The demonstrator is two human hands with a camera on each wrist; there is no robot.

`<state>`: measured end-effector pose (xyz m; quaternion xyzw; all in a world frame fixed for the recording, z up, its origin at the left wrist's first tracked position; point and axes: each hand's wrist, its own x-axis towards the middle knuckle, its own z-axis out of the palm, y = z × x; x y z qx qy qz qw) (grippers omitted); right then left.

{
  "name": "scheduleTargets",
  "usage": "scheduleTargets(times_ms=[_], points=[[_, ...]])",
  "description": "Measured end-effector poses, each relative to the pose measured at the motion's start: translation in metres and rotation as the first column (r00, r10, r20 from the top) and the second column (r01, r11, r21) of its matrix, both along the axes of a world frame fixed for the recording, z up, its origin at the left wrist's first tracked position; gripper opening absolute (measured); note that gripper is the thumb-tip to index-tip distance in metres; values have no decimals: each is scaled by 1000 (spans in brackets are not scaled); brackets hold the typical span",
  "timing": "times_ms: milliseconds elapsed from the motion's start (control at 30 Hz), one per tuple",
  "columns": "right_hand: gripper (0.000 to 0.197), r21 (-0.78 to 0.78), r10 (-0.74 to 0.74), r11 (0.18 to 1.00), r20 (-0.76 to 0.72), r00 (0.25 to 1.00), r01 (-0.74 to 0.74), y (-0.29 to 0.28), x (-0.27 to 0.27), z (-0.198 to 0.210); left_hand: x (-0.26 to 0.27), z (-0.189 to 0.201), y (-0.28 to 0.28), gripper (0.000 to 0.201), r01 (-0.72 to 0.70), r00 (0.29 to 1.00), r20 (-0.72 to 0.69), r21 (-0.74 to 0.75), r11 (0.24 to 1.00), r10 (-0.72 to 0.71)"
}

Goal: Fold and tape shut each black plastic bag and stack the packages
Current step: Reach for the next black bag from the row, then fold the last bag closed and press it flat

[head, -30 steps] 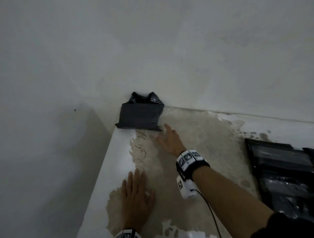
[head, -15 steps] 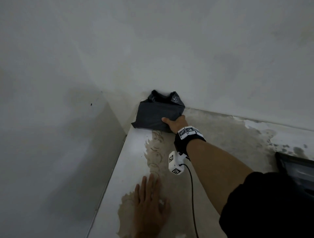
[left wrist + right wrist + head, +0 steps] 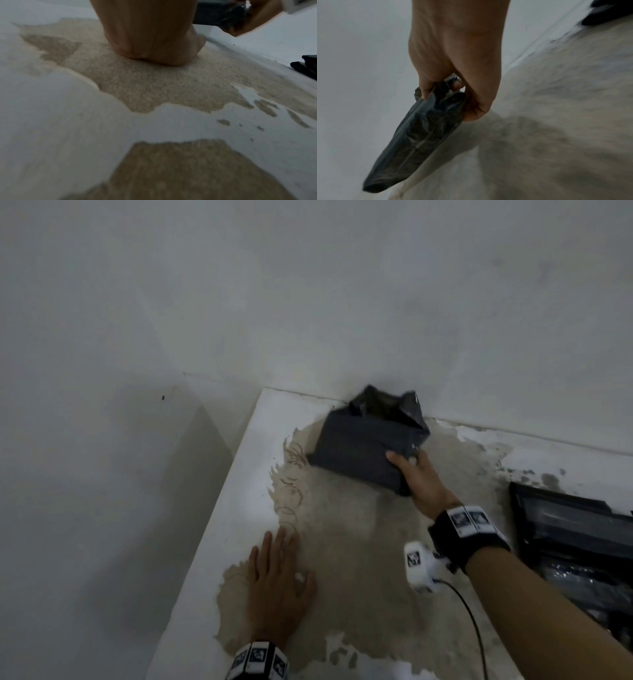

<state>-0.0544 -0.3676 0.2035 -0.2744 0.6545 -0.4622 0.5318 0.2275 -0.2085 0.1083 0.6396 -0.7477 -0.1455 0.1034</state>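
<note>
Seen from above, a white table (image 3: 219, 529) with its top coat worn away to a rough beige patch across the middle, pushed into the corner of pale grey walls (image 3: 308, 285). At the far side of the table, close to the wall, a black plastic bag (image 3: 359, 446) folded into a flat package, its crumpled open end pointing up toward the wall. Right hand (image 3: 419, 477) reaching forward and gripping the near right corner of the bag, thumb on top and fingers curled underneath. From the right wrist view, the bag (image 3: 426, 128) pinched at its bunched edge between thumb and curled fingers (image 3: 426, 86) of the right hand (image 3: 453, 56), the rest of it hanging down and away, raised off the table at that end. Left hand (image 3: 274, 587) well apart from the bag, near the front left of the table, lying palm down with fingers straight and close together on the beige patch; in the left wrist view, the heel of the left hand (image 3: 150, 33) pressed onto the rough surface. At the right edge of the table, a pile of more black plastic bags (image 3: 575, 542), shiny and flat, some distance from the held one. Black wristbands with square printed markers on both wrists, and a small white camera with a cable under the right wrist.
</note>
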Motion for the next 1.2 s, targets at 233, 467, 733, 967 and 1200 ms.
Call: scheduleTargets(times_ms=[233,467,733,967,1200], points=[[89,197,138,967,120,983,-160,193,-44,-29,1,0,2,74,1,1000,-14,-13,1000,-1],[57,179,131,973,93,987,-146,254,-44,-23,1,-2,6,74,5,997,73,0,1000,-5],[49,190,306,940,-101,947,-284,255,-41,-17,-6,-12,68,75,106,988,114,-36,994,-102],[63,302,453,871,-193,870,-387,259,-51,-24,-9,5,65,55,-15,997,-73,-119,993,6],[65,239,306,943,-361,881,-230,228,-60,-20,-74,47,17,51,38,841,-524,312,949,139]])
